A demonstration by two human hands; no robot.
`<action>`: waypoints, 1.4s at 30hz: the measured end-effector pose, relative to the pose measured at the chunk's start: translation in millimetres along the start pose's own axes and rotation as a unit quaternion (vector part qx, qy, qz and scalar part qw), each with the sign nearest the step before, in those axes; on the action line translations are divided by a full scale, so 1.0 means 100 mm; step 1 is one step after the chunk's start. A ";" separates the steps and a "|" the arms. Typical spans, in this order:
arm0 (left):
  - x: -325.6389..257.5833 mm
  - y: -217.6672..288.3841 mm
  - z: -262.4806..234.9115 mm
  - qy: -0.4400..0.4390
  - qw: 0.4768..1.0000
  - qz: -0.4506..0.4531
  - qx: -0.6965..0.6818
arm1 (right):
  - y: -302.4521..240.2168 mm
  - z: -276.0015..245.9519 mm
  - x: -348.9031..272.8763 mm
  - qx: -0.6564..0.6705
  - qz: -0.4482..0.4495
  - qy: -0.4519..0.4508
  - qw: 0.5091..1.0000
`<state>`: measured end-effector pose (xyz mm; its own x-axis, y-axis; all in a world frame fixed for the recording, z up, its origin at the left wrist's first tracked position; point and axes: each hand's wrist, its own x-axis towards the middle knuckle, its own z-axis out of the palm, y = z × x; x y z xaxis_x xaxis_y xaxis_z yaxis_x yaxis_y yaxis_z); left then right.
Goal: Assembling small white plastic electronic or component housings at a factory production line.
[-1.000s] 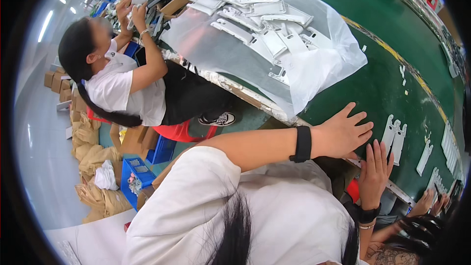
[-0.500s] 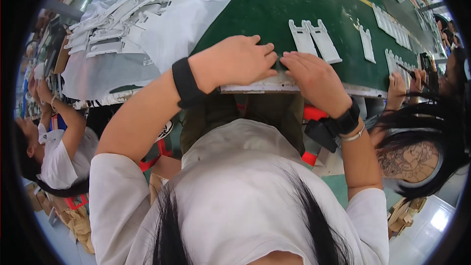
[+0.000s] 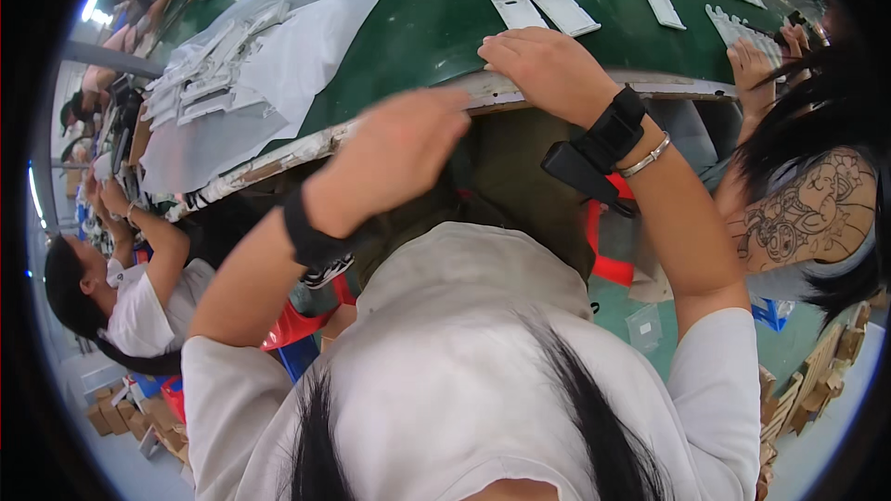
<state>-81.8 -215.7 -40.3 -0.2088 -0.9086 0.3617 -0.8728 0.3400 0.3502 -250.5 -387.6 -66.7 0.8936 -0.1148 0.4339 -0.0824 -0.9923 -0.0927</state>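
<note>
Just beyond the right hand's empty curled fingers, two white flat parts.

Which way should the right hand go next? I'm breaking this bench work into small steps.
Probably forward: the right hand rests on the edge of the green table, just short of two flat white parts. The left hand is blurred, off the table, and looks empty.

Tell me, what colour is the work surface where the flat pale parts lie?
Dark green table top, seen best in the head view.
</note>
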 end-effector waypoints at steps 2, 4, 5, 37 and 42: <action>-0.02 0.15 0.23 -0.012 1.000 0.004 0.006 | 0.00 0.01 0.03 -0.009 -0.017 0.006 1.000; 0.09 0.17 0.36 0.028 0.991 -0.026 0.125 | 0.02 0.00 0.02 -0.027 -0.036 0.033 0.998; 0.13 0.17 0.42 0.031 0.991 -0.027 0.127 | 0.01 -0.01 0.02 -0.028 -0.039 0.034 0.998; 0.12 0.21 0.49 0.048 0.997 -0.026 0.051 | -0.15 0.02 -0.10 0.001 0.015 0.075 0.997; 0.17 0.20 0.59 0.117 0.991 -0.045 0.055 | -0.11 -0.11 -0.01 -0.046 -0.019 0.064 0.997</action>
<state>-129.5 -239.0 -78.1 -0.0312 -0.8483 0.5286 -0.9283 0.2207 0.2993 -255.0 -377.2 -56.5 0.8341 -0.0753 0.5465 -0.0941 -0.9955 0.0065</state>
